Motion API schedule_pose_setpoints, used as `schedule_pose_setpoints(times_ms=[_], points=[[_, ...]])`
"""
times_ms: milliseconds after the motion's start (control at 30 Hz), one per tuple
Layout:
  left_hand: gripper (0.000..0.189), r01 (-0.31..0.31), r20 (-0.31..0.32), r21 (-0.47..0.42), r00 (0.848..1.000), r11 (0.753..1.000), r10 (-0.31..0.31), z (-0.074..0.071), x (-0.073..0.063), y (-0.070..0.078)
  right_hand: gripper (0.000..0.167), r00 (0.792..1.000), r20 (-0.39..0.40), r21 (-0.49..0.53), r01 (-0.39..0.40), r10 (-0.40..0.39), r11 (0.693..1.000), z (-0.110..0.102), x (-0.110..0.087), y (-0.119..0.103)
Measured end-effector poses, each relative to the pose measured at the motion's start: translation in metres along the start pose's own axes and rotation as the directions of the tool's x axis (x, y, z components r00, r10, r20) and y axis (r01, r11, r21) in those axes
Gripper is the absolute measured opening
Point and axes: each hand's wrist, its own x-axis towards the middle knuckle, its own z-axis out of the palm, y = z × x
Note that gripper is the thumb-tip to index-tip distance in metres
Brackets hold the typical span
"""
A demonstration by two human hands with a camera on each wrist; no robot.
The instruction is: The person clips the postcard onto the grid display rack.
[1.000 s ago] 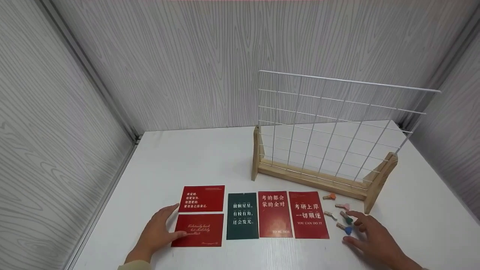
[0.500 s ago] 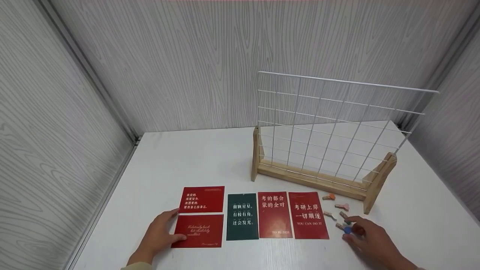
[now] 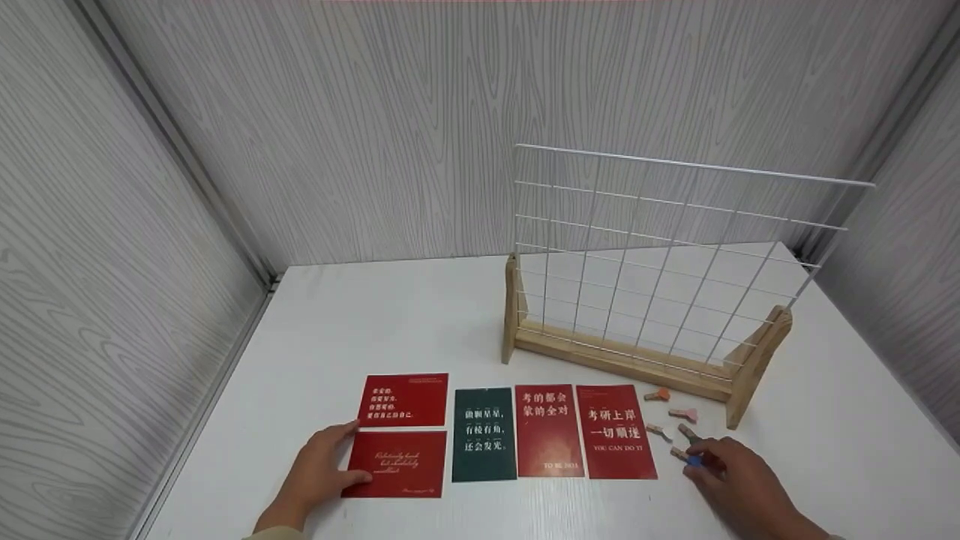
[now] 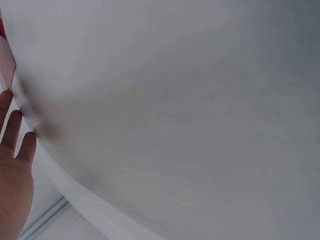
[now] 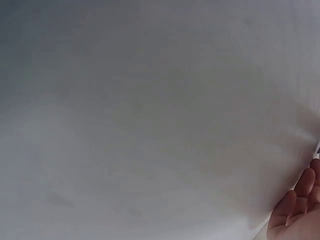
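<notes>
Grey wood-grain walls (image 3: 360, 135) around a white bench (image 3: 382, 315). Clock read off the head view, centred on the green card (image 3: 484, 435).

Wire rack (image 3: 622, 361) on wood feet at 1 to 2 o'clock, right end nearer the camera. Upper red card (image 3: 403, 400) at 10, lower red card (image 3: 405, 465) at 8, thin gap between. Mid red card (image 3: 550, 431) and right red card (image 3: 616, 432) in a row toward 3.

Left hand (image 3: 315, 463): grip spread, thumb on lower red card's left edge, index tip at upper red card's near-left corner.

Right hand (image 3: 739, 476): grip pinching blue clip (image 3: 684, 457), thumb and index. Clip is out past right red card, 3 to 4 o'clock. From it: green clip (image 3: 687, 432) just beside at 12, partly under the index; white clip (image 3: 660, 432) at 10; pink clip (image 3: 683, 414) near 12; orange clip (image 3: 658, 395) at 11.

Wrist views mostly blurred bench; pinch not readable there.
</notes>
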Motion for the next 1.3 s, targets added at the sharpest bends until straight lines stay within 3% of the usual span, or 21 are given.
schedule_pose_setpoints(times_ms=[400,633,933,1033,1167,1300], points=[[0.09,-0.048,-0.042,-0.063,0.998,0.997,0.045,0.003,0.001,0.003,0.041,0.999,0.021,0.044,-0.028,0.027,0.999,-0.002,-0.001,0.002],[0.082,-0.015,-0.041,-0.094,0.999,0.995,0.012,0.001,0.001,0.002,0.045,0.998,0.035,0.077,-0.049,0.046,0.996,-0.005,-0.002,0.001],[0.064,0.053,-0.038,-0.199,0.997,0.979,-0.061,-0.005,-0.001,-0.001,0.027,0.992,-0.081,0.008,0.099,-0.098,0.995,-0.013,-0.003,-0.003],[0.051,0.06,-0.039,-0.281,0.997,0.958,-0.073,-0.008,-0.001,0.0,0.026,0.986,-0.114,0.022,0.127,-0.124,0.992,-0.017,-0.003,-0.007],[0.041,0.074,-0.022,-0.436,0.995,0.897,-0.093,-0.013,-0.002,0.002,0.025,0.967,-0.178,0.048,0.194,-0.183,0.98,-0.025,-0.002,-0.013],[0.038,0.089,0.002,-0.53,0.995,0.844,-0.104,-0.018,0.0,0.004,0.024,0.946,-0.232,0.084,0.252,-0.227,0.964,-0.032,-0.001,-0.017]])
